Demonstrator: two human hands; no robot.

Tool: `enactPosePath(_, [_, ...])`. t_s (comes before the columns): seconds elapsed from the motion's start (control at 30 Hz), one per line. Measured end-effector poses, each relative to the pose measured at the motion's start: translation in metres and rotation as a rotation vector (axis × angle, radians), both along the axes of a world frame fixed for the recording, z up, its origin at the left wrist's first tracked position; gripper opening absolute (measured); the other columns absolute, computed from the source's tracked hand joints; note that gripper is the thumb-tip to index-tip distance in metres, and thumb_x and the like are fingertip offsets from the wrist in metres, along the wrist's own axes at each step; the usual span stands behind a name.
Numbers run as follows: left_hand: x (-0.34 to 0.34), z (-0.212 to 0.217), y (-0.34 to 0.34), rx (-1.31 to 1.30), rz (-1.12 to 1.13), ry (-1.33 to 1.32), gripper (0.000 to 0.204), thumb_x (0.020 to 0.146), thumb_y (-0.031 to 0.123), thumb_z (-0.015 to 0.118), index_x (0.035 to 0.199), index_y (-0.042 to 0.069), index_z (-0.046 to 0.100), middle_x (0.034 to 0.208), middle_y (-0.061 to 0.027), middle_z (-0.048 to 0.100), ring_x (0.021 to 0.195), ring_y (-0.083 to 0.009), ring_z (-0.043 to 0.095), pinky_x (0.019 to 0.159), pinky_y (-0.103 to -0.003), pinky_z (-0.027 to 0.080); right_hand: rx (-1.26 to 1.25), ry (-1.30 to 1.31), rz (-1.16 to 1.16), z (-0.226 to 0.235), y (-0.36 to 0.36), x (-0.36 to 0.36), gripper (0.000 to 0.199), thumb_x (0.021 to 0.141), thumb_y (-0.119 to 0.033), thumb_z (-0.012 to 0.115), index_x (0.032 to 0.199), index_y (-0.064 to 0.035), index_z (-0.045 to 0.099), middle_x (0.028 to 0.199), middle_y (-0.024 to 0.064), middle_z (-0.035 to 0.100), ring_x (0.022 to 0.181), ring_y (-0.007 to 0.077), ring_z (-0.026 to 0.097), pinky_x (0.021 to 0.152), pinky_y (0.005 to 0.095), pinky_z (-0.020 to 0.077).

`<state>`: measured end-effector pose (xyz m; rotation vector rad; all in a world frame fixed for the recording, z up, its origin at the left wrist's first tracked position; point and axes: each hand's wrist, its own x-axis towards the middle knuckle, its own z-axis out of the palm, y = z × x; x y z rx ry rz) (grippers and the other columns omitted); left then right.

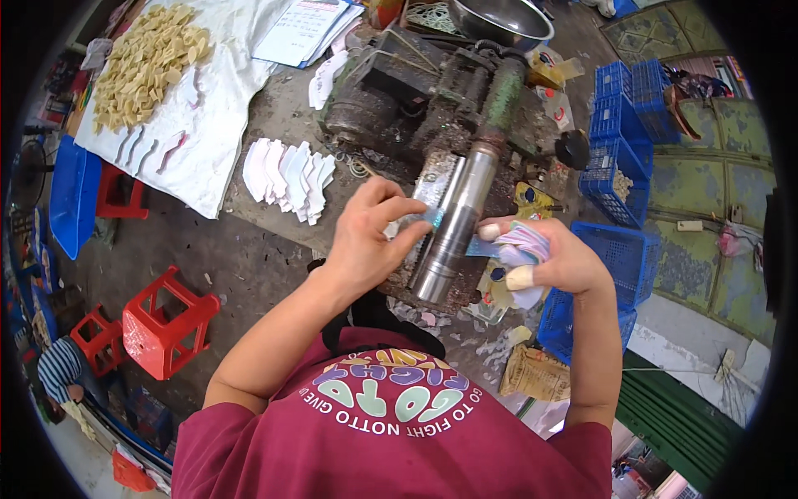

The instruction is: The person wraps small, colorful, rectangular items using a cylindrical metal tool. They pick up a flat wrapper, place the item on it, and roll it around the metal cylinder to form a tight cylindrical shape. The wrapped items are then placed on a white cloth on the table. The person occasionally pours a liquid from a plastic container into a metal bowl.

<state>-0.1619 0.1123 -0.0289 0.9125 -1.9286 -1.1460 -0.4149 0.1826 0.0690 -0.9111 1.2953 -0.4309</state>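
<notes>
A shiny metal roller point(457, 223) sticks out toward me from a worn green machine point(499, 104). At the roller's left side, my left hand point(362, 237) pinches a small, thin bluish piece point(433, 218) between thumb and fingers; its end meets the roller. My right hand point(573, 259) is closed around a bundle of thin curved pastel pieces point(525, 241), striped pink, white and lilac, just right of the roller. Beige coverings show on some of its fingertips. A bluish strip point(480, 248) reaches from that bundle toward the roller; whether it touches is unclear.
Fanned white curved pieces point(289, 176) lie left of the machine. Beyond them, a white cloth point(220, 108) bears a heap of yellowish pieces point(154, 62). A steel bowl point(503, 23) sits behind the machine. Blue crates point(611, 258) stand right, red stools point(166, 324) left.
</notes>
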Motion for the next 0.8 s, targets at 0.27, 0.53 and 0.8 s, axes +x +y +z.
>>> enactPosePath(0.27, [0.061, -0.037, -0.063, 0.417, 0.42, 0.267, 0.006, 0.084, 0.007, 0.068, 0.084, 0.001, 0.066, 0.077, -0.0006, 0.063, 0.072, -0.0065, 0.055, 0.066, -0.023, 0.045, -0.204, -0.284, -0.495, 0.006, 0.022, -0.007, 0.058, 0.065, -0.012, 0.077, 0.115, 0.0029, 0.051, 0.072, 0.0131, 0.063, 0.065, 0.0256, 0.067, 0.077, 0.0446, 0.0557])
enactPosePath(0.53, [0.184, -0.129, -0.113, -0.433, 0.32, -0.569, 0.005, 0.078, 0.005, 0.066, 0.082, 0.005, 0.066, 0.081, -0.0081, 0.056, 0.083, -0.0261, 0.058, 0.077, -0.039, 0.044, -0.182, -0.463, -0.562, -0.004, 0.011, 0.025, 0.074, 0.063, -0.02, 0.08, 0.124, 0.0045, 0.047, 0.075, 0.0088, 0.056, 0.065, 0.0204, 0.062, 0.082, 0.0444, 0.054])
enactPosePath(0.8, [0.116, -0.081, -0.061, -0.278, 0.267, -0.385, 0.038, 0.072, 0.001, 0.065, 0.109, 0.005, 0.064, 0.108, -0.0141, 0.057, 0.101, -0.0299, 0.055, 0.087, -0.038, 0.042, -0.137, -0.269, -0.529, 0.008, -0.002, 0.05, 0.072, 0.065, -0.006, 0.077, 0.13, -0.0004, 0.048, 0.089, 0.0014, 0.058, 0.08, 0.0109, 0.059, 0.076, 0.0283, 0.0509])
